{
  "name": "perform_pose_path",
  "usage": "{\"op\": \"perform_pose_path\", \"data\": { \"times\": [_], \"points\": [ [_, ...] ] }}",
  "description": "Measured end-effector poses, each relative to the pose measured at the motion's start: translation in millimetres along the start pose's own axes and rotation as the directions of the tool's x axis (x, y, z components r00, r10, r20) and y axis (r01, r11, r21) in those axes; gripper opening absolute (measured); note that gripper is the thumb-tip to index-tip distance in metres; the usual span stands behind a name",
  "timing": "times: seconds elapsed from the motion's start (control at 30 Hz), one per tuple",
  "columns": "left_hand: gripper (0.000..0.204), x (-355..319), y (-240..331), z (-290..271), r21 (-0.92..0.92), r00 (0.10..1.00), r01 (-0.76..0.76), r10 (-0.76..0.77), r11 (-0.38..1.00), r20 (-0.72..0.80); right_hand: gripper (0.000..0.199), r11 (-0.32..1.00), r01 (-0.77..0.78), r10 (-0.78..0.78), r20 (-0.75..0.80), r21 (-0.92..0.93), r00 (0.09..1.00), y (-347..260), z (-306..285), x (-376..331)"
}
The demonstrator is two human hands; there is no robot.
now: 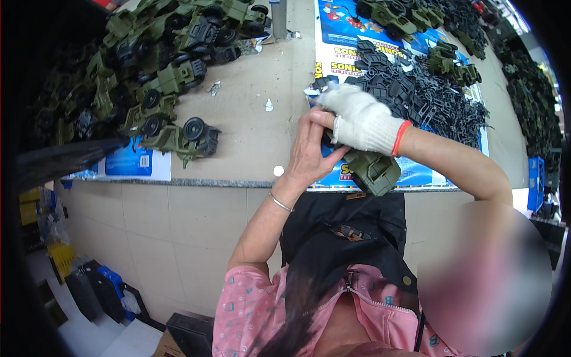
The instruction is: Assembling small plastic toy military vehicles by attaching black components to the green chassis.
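Angular toy car [377,174], moulded green plastic, above the table's [247,143] near edge. Bare left hand [311,143]: fingers clamped on its far end. Knitted-gloved right hand [364,121] overlies it; fingers blurred, closure indeterminable.

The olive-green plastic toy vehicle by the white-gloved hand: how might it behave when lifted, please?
The toy vehicle is probably stiff: its boxy body shows no sag beyond the right hand. Its open, recessed top suggests light weight for its size.
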State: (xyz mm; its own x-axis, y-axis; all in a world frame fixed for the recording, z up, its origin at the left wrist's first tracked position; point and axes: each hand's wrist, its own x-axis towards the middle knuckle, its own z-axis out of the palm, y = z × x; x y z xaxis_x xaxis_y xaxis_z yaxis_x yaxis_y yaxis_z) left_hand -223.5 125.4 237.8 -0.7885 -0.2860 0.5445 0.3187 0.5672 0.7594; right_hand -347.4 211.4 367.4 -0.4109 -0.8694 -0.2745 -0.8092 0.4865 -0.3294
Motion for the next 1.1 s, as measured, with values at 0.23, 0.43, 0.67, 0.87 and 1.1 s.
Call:
{"op": "perform_pose_path", "data": {
  "times": [0.23, 0.43, 0.67, 0.87, 1.1],
  "points": [
    [0.076, -2.6, 0.7, 0.1, -0.150, 0.984, 0.176, -0.168, 0.973, 0.064, 0.051, 0.921, 0.303, -0.308, 0.017, -0.245, 0.951, 10.6, -1.6, 3.6],
    [0.067, 0.5, 0.4, 1.4, -0.040, 0.993, 0.115, -0.114, 0.993, 0.018, 0.043, 0.941, 0.214, -0.230, -0.030, -0.262, 0.973, 3.7, 1.6, 2.5],
    [0.062, -1.2, 1.6, 0.1, -0.003, 0.996, 0.071, -0.071, 0.997, -0.052, 0.047, 0.908, 0.235, -0.195, 0.148, -0.348, 0.970, -6.4, -5.4, -1.7],
    [0.072, -0.4, 5.5, 5.0, -0.054, 0.985, 0.169, -0.171, 0.984, -0.035, 0.046, 0.977, 0.055, -0.057, -0.005, -0.204, 0.998, 2.2, 10.9, -1.7],
    [0.067, 8.7, 3.4, -2.2, -0.014, 0.956, 0.214, -0.212, 0.977, -0.204, 0.063, 0.995, 0.090, -0.096, -0.347, -0.033, 0.933, 9.8, -6.6, -17.5]
  ]
}}
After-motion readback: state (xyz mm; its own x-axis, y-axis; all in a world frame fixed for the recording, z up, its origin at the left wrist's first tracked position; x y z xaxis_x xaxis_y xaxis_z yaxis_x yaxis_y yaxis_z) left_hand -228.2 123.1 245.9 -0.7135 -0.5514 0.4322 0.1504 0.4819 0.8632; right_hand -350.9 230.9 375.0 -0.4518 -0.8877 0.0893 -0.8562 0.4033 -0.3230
